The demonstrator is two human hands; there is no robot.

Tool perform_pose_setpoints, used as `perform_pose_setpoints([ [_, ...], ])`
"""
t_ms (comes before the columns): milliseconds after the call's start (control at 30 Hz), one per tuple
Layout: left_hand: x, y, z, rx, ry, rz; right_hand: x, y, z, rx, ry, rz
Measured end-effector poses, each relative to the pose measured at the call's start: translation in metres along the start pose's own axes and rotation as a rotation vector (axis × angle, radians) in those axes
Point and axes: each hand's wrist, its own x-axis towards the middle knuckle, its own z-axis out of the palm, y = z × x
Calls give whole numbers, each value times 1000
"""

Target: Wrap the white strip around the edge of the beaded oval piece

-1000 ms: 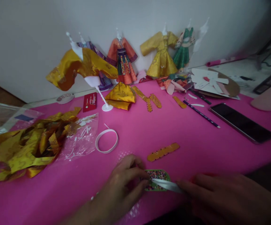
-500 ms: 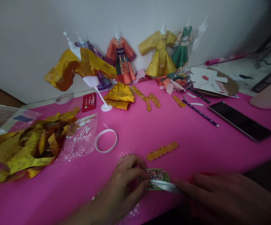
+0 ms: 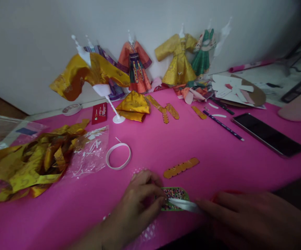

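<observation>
My left hand (image 3: 140, 201) is closed, thumb and fingers pinched at the left edge of a flat green-edged piece (image 3: 177, 193) with a speckled, multicoloured surface. The fingertips hide that edge. From the right, my right hand (image 3: 251, 215), blurred and dim, is closed around the red handles of scissors (image 3: 185, 204). Their pale blades lie over the speckled piece, tips close to my left fingertips. Just beyond both hands lies a golden fabric strip (image 3: 181, 168) with small notches or dark marks along its edges.
A roll of white tape (image 3: 118, 156) lies left of centre, beside golden fabric scraps (image 3: 35, 163) on a plastic bag. A phone (image 3: 268, 133) and a purple pencil (image 3: 223, 125) are at right. Dressed doll stands (image 3: 134, 66) line the wall behind the pink mat (image 3: 140, 135).
The scissors and my right hand have shifted slightly right, drawing the blade tips a little away from my left fingers. My left hand stays almost in place.
</observation>
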Motion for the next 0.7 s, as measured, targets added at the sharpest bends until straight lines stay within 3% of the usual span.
perform_pose_setpoints([
  [167,0,-1,1,2,0,1,0,0,0,-33,-68,-13],
  [400,1,-1,2,-1,6,17,3,-1,0,-39,11,1],
  [600,0,-2,2,-5,6,22,0,0,1,-42,-104,7],
  [700,0,-1,1,-13,9,13,0,0,1,-33,-88,8],
])
